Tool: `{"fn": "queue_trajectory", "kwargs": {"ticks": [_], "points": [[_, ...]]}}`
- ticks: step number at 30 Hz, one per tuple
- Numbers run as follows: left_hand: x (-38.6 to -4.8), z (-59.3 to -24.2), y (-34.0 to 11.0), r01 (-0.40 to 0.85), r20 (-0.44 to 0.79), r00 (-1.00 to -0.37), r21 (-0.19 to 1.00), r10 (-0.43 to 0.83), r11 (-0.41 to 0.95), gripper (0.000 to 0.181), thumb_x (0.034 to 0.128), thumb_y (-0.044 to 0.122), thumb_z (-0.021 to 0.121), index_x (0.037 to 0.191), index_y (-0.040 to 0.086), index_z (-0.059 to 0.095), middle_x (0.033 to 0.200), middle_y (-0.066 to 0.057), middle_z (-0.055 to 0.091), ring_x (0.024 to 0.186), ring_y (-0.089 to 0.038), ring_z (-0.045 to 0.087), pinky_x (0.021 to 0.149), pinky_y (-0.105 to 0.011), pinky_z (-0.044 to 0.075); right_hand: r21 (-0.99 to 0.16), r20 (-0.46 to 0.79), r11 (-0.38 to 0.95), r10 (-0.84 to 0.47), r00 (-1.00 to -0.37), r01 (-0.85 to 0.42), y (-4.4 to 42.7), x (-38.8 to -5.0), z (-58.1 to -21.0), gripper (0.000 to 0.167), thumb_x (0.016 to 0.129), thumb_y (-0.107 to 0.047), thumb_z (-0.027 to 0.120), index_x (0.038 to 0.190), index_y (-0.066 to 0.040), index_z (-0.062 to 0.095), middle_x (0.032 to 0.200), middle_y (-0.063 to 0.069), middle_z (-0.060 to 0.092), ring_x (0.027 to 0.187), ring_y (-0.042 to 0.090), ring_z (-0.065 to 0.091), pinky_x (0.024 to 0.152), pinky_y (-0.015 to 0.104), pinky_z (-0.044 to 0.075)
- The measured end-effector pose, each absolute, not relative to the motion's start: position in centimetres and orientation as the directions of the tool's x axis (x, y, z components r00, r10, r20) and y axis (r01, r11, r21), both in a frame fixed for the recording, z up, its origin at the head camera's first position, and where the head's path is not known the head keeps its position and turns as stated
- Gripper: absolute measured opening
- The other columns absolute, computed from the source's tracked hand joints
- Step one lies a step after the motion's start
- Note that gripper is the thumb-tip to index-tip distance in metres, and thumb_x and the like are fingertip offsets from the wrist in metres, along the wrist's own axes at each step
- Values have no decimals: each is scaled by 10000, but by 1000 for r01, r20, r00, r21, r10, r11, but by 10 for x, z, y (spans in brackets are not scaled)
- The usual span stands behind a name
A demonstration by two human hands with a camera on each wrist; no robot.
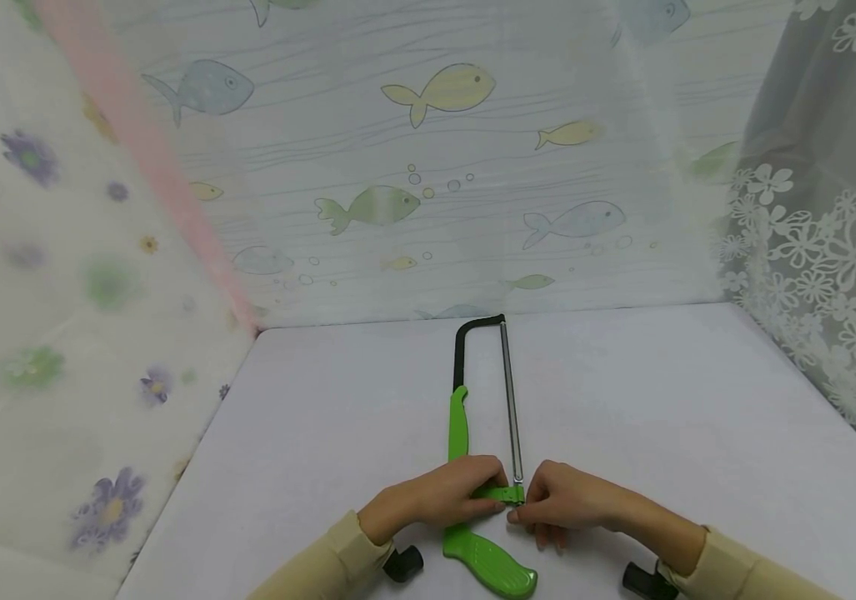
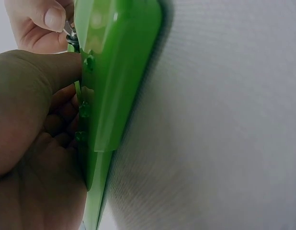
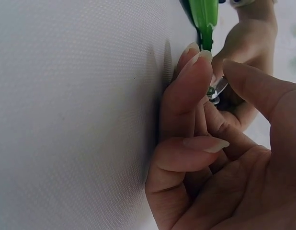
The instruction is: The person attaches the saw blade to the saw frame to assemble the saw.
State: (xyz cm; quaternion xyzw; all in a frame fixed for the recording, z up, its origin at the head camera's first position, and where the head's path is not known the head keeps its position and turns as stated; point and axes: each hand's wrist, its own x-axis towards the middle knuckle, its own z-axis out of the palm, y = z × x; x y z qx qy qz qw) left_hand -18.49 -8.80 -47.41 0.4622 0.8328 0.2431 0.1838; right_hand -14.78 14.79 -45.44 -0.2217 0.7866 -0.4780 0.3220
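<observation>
Head view: left hand [image 1: 460, 490] grips green bracket [image 1: 504, 494], right hand [image 1: 568, 497] pinches near metal fitting [image 3: 221, 86]; over-loosening could free the blade [image 1: 512, 402].

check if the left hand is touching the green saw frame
Touching: the left wrist view shows the left hand with its thumb against the green saw frame, no gap between.

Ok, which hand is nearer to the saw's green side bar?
Left: the left hand lies across the green side bar; the right hand is apart, to its right.
</observation>
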Motion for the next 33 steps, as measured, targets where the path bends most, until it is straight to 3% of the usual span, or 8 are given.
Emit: {"fn": "queue_trajectory", "kwargs": {"ticks": [17, 25, 33], "points": [[-183, -472, -87, 668, -93, -520, 576, 849, 472, 118, 1036, 216, 634, 1123, 140, 607, 1008, 122, 582, 893, 20, 516, 812, -149, 454, -877, -303, 478, -639, -708, -57, 155, -149, -452, 356, 956, -293, 727, 694, -51, 748, 601, 53, 669, 470, 105, 542, 470, 231, 407], [-183, -470, -87, 677, -87, -515, 568, 853, 467, 109, 1033, 208, 640, 1112, 139, 611, 1003, 123, 580, 888, 18, 513, 810, -145, 449, -882, -294, 467, -648, -703, -62, 159, -149, -450, 248, 936, -219, 736, 753, -53, 738, 621, 39, 649, 501, 113, 550, 480, 238, 432], [-182, -469, -87, 674, -89, -517, 571, 851, 469, 107, 1035, 213, 637, 1109, 141, 610, 995, 126, 578, 882, 16, 513, 806, -146, 450, -882, -270, 463, -653, -707, -92, 158, -149, -451, 190, 903, -148, 749, 742, -54, 709, 603, -16, 597, 483, 90, 498, 479, 213, 384]]}}
